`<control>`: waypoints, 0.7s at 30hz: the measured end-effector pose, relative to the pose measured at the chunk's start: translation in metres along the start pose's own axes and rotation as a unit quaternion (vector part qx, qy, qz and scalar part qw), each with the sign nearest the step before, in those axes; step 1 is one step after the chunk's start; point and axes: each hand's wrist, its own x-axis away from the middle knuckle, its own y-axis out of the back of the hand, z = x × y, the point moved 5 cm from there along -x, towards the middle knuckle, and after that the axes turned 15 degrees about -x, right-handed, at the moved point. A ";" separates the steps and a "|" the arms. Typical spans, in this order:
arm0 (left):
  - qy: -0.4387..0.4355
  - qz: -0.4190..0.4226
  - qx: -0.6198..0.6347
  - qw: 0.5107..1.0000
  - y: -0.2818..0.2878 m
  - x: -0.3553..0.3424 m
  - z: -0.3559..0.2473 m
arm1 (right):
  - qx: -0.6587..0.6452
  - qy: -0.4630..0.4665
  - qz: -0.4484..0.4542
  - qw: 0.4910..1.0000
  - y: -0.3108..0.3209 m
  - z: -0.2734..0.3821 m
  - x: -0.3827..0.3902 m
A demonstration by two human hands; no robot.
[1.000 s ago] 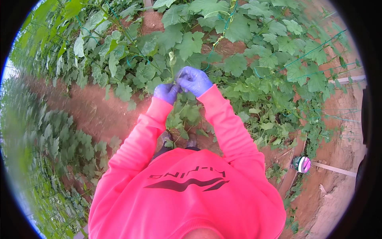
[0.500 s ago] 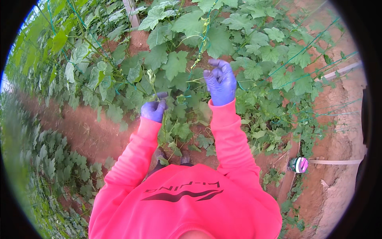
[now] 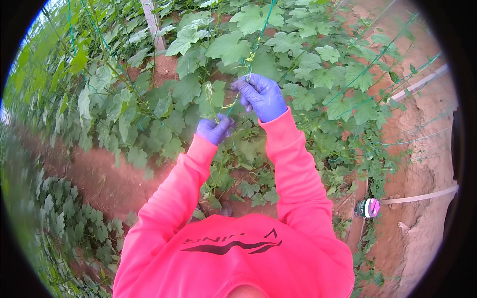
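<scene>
My left hand (image 3: 214,130), in a purple glove, is closed around a slim green vine stem whose pale growing tip (image 3: 209,93) stands up above the fingers. Up and to the right, my right hand (image 3: 261,97), gloved alike, pinches the green twine (image 3: 260,35) between thumb and forefinger. Thin yellow-green tendrils (image 3: 250,59) are wound about that twine just above the pinch. Below, the twine passes down toward my left hand, and its lower end is lost among the leaves.
Broad-leaved vines (image 3: 228,47) spread ahead on more green strings. A pale post (image 3: 153,25) rises at the far left. On the right, a jar with a pink lid (image 3: 368,207) lies near a pale strip (image 3: 422,195) on reddish soil (image 3: 397,238). More plants (image 3: 69,213) grow at the lower left.
My right hand has moved left and closed on the twine. The left hand, still holding the vine stem, has moved right and slightly up, closer to it.
</scene>
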 end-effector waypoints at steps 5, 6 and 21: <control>0.055 -0.044 -0.025 0.997 0.007 -0.002 0.010 | 0.060 0.085 0.001 0.995 0.004 0.043 -0.001; 0.046 -0.048 -0.010 0.998 0.011 -0.003 0.016 | 0.070 0.106 -0.004 0.992 0.007 0.064 -0.002; 0.010 -0.108 -0.027 0.994 0.021 -0.001 0.007 | 0.187 0.013 0.021 0.982 -0.025 -0.025 0.013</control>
